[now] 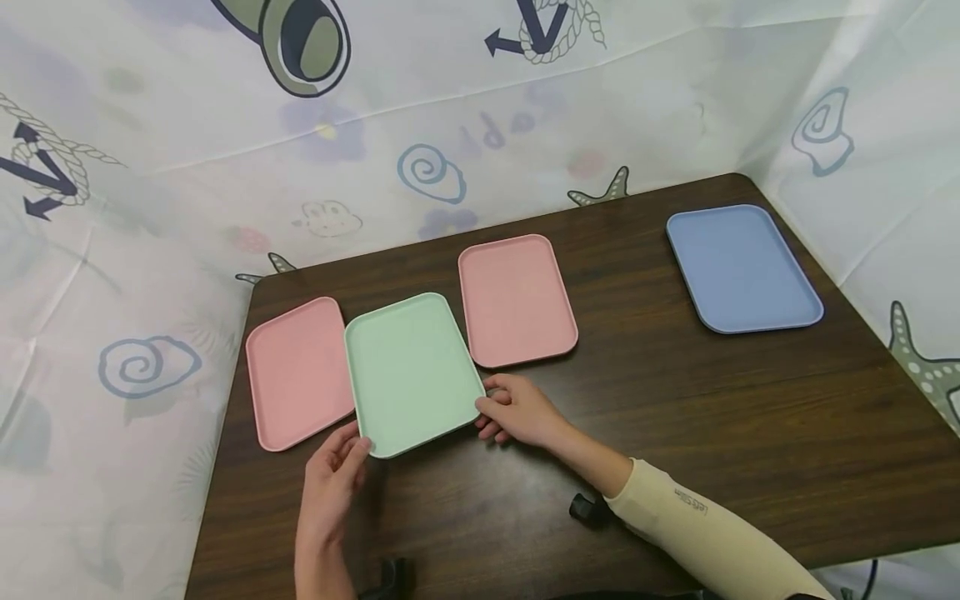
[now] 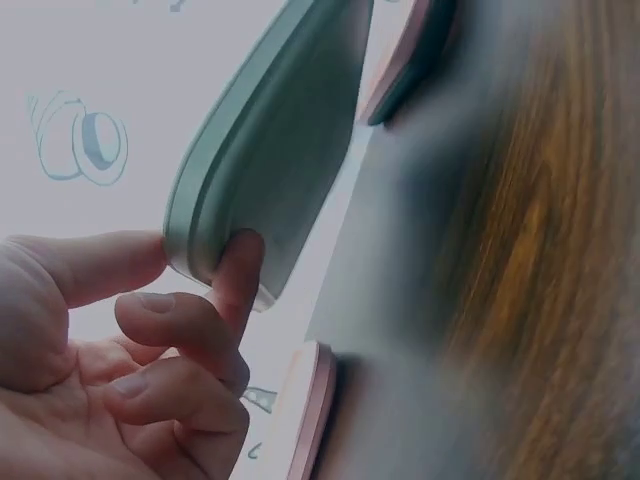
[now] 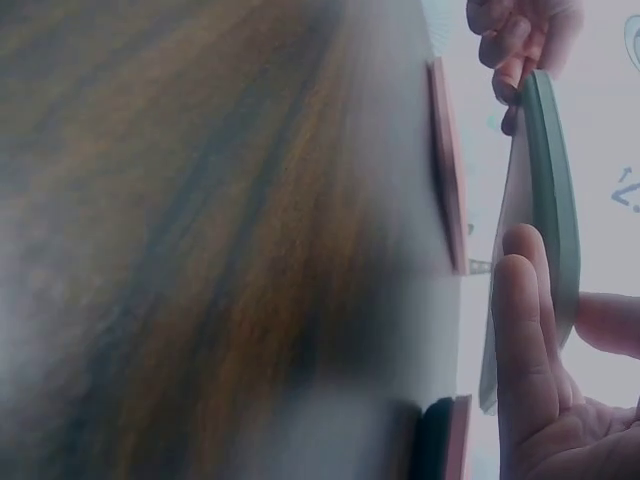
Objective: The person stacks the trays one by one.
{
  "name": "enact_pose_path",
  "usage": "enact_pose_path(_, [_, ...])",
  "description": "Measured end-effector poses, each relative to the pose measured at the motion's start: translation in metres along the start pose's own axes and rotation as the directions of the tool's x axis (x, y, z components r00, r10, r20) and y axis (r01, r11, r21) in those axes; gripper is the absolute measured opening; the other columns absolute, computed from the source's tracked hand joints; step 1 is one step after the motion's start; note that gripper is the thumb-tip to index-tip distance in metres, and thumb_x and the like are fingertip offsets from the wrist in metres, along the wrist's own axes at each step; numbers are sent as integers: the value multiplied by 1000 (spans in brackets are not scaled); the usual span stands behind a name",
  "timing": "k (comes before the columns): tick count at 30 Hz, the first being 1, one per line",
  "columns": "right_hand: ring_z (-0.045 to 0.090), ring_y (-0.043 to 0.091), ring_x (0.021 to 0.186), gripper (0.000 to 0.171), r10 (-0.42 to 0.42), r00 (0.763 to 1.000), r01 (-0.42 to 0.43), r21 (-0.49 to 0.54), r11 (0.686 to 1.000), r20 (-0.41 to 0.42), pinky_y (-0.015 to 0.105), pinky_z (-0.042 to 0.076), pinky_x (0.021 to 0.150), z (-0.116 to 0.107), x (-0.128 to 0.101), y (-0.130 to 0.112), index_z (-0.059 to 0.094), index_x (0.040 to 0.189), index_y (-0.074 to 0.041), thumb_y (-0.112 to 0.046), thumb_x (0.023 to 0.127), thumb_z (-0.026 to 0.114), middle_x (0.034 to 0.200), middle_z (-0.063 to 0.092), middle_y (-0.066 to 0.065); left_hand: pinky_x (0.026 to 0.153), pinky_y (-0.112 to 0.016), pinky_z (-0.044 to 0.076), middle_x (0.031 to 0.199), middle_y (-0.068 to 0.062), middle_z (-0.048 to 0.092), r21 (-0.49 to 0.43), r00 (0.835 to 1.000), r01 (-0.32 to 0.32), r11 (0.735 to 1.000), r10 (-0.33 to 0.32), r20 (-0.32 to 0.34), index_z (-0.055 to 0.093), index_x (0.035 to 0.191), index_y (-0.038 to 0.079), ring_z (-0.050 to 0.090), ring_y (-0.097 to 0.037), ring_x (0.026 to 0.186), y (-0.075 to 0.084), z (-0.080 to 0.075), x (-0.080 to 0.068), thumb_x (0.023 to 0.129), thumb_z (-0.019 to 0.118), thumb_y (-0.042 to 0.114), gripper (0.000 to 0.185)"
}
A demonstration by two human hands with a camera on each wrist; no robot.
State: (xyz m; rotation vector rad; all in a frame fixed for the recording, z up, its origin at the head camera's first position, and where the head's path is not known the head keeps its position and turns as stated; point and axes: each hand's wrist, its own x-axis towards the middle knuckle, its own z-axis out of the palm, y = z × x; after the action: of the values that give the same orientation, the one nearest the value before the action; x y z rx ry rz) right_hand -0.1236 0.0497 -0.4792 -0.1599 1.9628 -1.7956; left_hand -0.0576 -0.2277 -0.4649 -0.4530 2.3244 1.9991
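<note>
Green tray (image 1: 411, 371) lifted, left hand (image 1: 333, 475) pinching 7 o'clock corner, right hand (image 1: 517, 410) gripping 4 o'clock corner. Risk: edge clips left pink tray (image 1: 296, 371) at 9 o'clock; thin pinch slips.

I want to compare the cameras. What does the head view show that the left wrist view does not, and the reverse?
Only the head view shows the blue tray far right on the table, the right hand at the green tray, and both pink trays whole.

Only the left wrist view shows the grip up close: the left hand pinches the green tray's corner, thumb on top and a finger beneath, with the tray lifted off the table.

Both show the green tray, the left hand, pink tray edges and the wood table.
</note>
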Motion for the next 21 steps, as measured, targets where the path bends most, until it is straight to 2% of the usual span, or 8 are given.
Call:
enact_pose_path(6, [71, 29, 70, 37, -29, 999, 30, 32, 999, -14, 43, 57, 60, -14, -18, 4, 52, 127, 10, -11, 97, 58, 84, 71, 19, 48, -22, 32, 85, -1, 64, -25, 996, -54, 998, 56, 65, 53, 130, -6, 40, -7, 55, -3, 12, -3, 97, 61, 6, 36])
enact_pose_path(12, [71, 30, 70, 30, -37, 999, 38, 16, 999, -27, 46, 57, 61, -39, -45, 14, 58, 116, 11, -13, 99, 59, 82, 70, 17, 46, -21, 29, 90, -6, 65, -45, 985, -40, 998, 47, 164, 53, 127, -5, 38, -7, 52, -8, 29, -11, 95, 64, 5, 35])
enact_pose_path(15, [71, 30, 70, 30, -13, 1000, 13, -2, 1000, -25, 45, 57, 61, -53, -60, 18, 58, 115, 11, -14, 98, 60, 82, 71, 16, 45, -21, 29, 91, -10, 64, -67, 968, -22, 998, 38, 247, 51, 126, -6, 38, -6, 51, -12, 39, -14, 93, 65, 4, 37])
enact_pose_path(21, [70, 32, 71, 30, 23, 1000, -23, -45, 999, 2, 43, 57, 62, -79, -88, 23, 61, 111, 10, -16, 96, 63, 81, 71, 14, 47, -21, 30, 88, -11, 61, -95, 917, -4, 995, 42, 397, 47, 124, -9, 37, -6, 50, -18, 59, -19, 92, 65, 1, 38])
